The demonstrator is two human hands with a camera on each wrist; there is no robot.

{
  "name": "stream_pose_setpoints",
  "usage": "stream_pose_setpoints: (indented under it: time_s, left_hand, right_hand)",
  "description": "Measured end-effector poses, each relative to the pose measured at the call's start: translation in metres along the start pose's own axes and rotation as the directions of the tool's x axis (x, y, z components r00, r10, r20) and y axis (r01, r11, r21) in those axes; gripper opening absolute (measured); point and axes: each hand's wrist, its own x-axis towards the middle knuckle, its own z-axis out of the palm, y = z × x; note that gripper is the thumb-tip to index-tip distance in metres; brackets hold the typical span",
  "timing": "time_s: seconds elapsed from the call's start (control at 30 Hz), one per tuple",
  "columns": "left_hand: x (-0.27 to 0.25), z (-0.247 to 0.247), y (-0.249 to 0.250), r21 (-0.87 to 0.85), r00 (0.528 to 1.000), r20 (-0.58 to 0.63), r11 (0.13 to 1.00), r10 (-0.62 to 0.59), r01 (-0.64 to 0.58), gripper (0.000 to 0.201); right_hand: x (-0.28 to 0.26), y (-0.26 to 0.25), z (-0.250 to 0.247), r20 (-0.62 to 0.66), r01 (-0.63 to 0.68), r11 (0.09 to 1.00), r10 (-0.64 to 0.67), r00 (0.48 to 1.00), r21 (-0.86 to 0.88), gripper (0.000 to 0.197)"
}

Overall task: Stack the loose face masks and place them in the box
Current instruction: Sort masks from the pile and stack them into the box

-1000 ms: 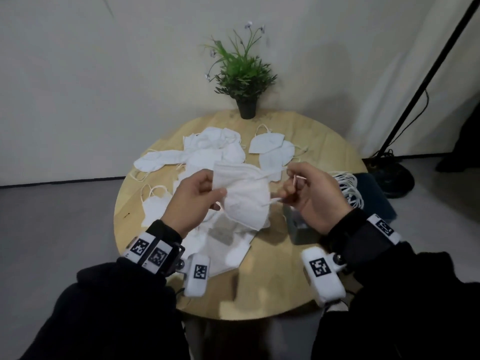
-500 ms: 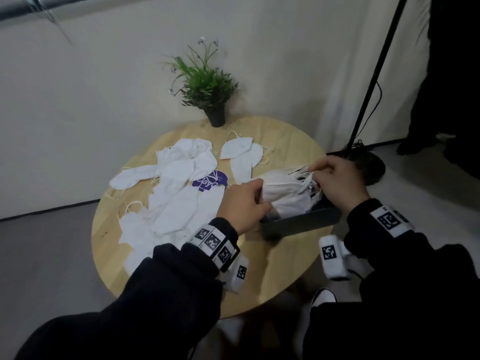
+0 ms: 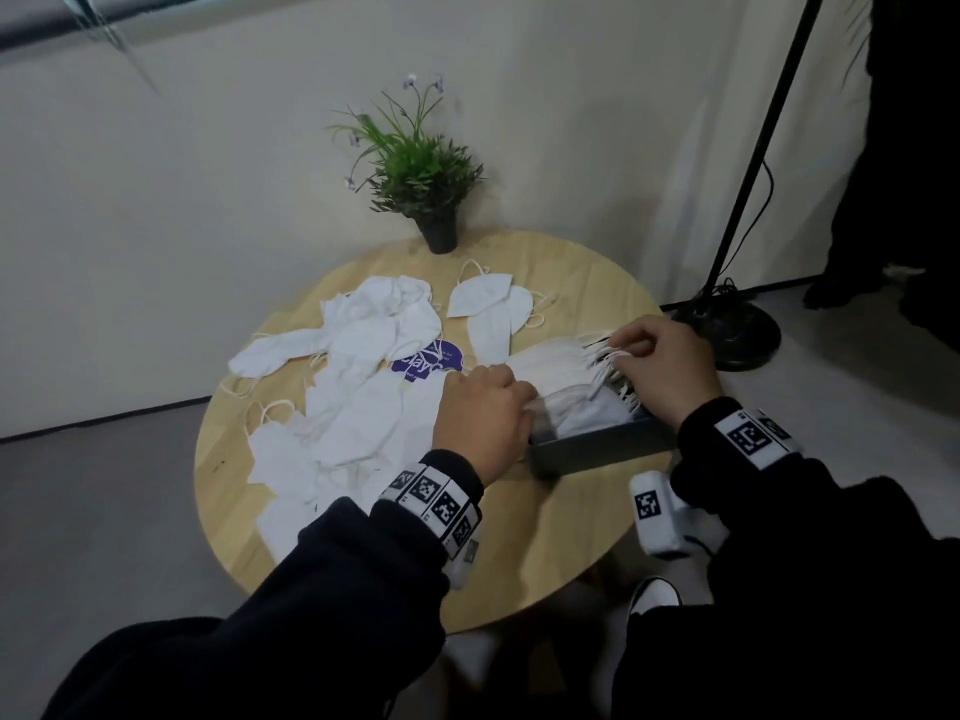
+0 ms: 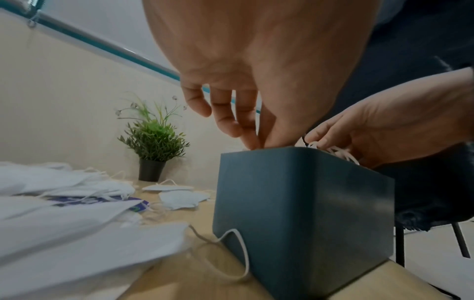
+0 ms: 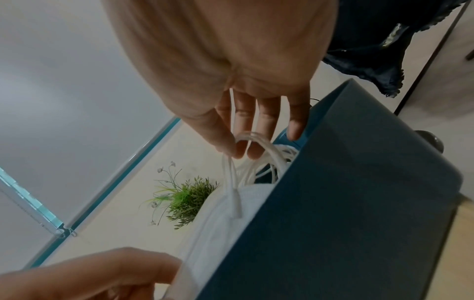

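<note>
A dark blue-grey box [image 3: 597,452] stands at the table's right edge with a stack of white face masks [image 3: 561,376] sticking out of its top. My left hand [image 3: 524,407] is at the box's left end, thumb and fingers pinching the edge of the top mask [image 5: 225,223] just inside the rim. At the box's right end my right hand [image 3: 623,356] pinches a bunch of white ear loops [image 5: 256,154] between thumb and fingers. Several loose masks [image 3: 353,407] lie spread over the left half of the table. The box's inside is hidden.
The round wooden table [image 3: 519,537] carries a potted green plant [image 3: 421,184] at its far edge, against the wall. A purple printed packet [image 3: 426,361] lies among the loose masks. A black stand with a round base [image 3: 737,330] rises on the floor right of the table.
Both hands carried the mask from above the table's middle rightwards to the box. They have lowered it onto the stack there. The head view swung right.
</note>
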Motion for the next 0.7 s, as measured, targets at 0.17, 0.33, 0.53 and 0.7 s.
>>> stream_pose_setpoints:
  time_s: [0.17,0.33,0.53,0.7]
  left_hand:
    - [-0.007,-0.009,-0.013,-0.358,0.982,0.007,0.916,-0.19,0.18,0.01]
    - [-0.021,-0.031,-0.07,-0.593,0.913,0.033,0.727,-0.407,0.346,0.005]
    - [-0.061,-0.027,-0.17,-0.429,0.795,0.223,0.676,-0.564,0.599,0.013]
    - [-0.089,0.003,-0.191,-0.263,0.794,0.373,0.766,-0.48,0.587,0.066]
  right_hand:
    - [-0.005,-0.007,0.012,-0.014,0.081,0.995,-0.082,0.997,-0.064,0.022]
    - [-0.04,-0.048,0.036,0.029,0.161,0.975,-0.167,0.986,0.153,0.007]
    - [-0.085,-0.071,0.118,0.571,-0.225,0.926,0.012,0.821,0.304,0.002]
    - [-0.086,-0.064,0.177,0.601,-0.085,0.996,0.084,0.795,-0.026,0.039]
